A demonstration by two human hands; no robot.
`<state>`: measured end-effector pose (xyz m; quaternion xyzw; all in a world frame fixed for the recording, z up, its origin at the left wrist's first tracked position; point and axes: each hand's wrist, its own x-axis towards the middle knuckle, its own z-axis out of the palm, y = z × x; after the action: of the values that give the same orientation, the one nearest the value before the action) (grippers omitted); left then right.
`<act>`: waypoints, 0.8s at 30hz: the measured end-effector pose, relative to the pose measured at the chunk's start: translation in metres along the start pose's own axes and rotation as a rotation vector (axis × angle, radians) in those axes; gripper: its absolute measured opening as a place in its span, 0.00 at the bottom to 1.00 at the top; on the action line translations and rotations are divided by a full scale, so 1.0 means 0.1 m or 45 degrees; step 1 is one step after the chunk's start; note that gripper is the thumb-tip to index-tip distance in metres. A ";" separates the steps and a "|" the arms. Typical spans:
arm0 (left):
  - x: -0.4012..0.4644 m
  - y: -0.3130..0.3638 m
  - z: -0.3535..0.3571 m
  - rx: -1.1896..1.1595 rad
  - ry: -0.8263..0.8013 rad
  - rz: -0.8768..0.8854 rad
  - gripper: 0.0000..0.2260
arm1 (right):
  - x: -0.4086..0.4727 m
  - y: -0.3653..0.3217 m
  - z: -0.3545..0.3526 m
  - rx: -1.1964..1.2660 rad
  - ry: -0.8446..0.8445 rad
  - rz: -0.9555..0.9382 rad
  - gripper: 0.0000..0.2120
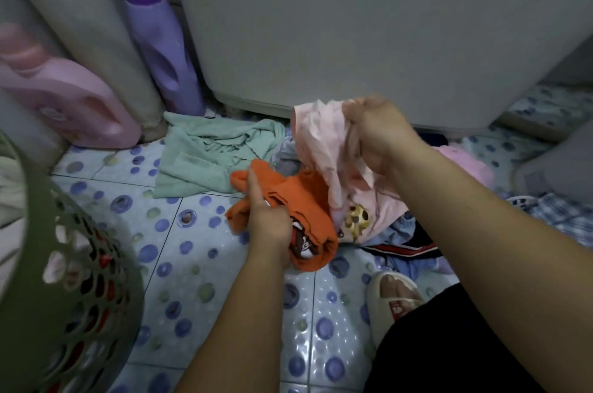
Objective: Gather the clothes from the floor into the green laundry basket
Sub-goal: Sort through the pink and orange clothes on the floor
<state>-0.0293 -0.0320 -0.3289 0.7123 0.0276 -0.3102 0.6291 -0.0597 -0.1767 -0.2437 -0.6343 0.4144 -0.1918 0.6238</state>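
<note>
left hand (268, 219) grips orange garment (308, 200) | right hand (378, 135) grips pink garment (321, 139) | green basket (64, 280) far left

The laundry basket (64, 264) is set at the left, two detergent bottles (157, 39) behind it, clothes (208, 152) spread rightward before the washing machine (353, 23).

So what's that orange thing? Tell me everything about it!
The orange garment is soft, bright cloth, bunched and folded over itself, with a dark red and white print peeking out at its lower fold. The left hand grips it near the middle, lifting it just above the blue spotted floor tiles. Its right edge lies against the pink garment held by the right hand. A mint green towel lies on the floor behind it.
</note>
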 end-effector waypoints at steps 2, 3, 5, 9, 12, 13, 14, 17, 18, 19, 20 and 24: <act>-0.09 0.07 0.02 -0.028 -0.117 0.034 0.34 | -0.11 -0.19 0.07 0.217 -0.048 0.006 0.15; -0.12 0.09 0.03 -0.047 -0.190 0.072 0.35 | -0.16 -0.26 0.09 0.358 -0.087 0.049 0.14; -0.19 0.12 0.05 -0.025 -0.359 0.155 0.37 | -0.26 -0.37 0.13 0.602 -0.206 0.196 0.10; -0.31 0.16 0.14 0.105 -0.442 0.293 0.39 | -0.46 -0.48 0.17 0.780 -0.366 0.342 0.10; -0.31 0.18 0.20 0.101 -0.167 0.348 0.22 | -0.54 -0.54 0.18 0.820 -0.441 0.328 0.13; -0.31 0.19 0.19 0.085 -0.098 0.359 0.14 | -0.56 -0.57 0.16 0.825 -0.436 0.314 0.13; -0.30 0.19 0.19 0.073 -0.070 0.366 0.08 | -0.55 -0.58 0.14 0.823 -0.418 0.301 0.13; -0.31 0.23 0.16 0.089 -0.076 0.351 0.03 | -0.50 -0.57 0.03 0.743 -0.364 0.270 0.10; -0.31 0.26 0.14 0.039 -0.073 0.313 0.02 | -0.47 -0.54 -0.02 0.672 -0.333 0.248 0.09; -0.31 0.29 0.12 -0.043 -0.061 0.270 0.03 | -0.43 -0.50 -0.08 0.583 -0.299 0.226 0.08; -0.31 0.33 0.09 -0.136 -0.033 0.234 0.04 | -0.39 -0.46 -0.13 0.494 -0.256 0.206 0.08; -0.32 0.53 -0.07 -0.445 0.043 0.093 0.08 | -0.31 -0.18 -0.32 0.092 -0.083 0.162 0.05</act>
<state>-0.0296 -0.0251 -0.2669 0.5977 0.0657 -0.2656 0.7536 -0.0968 -0.1760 -0.2131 -0.5895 0.4263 -0.1459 0.6705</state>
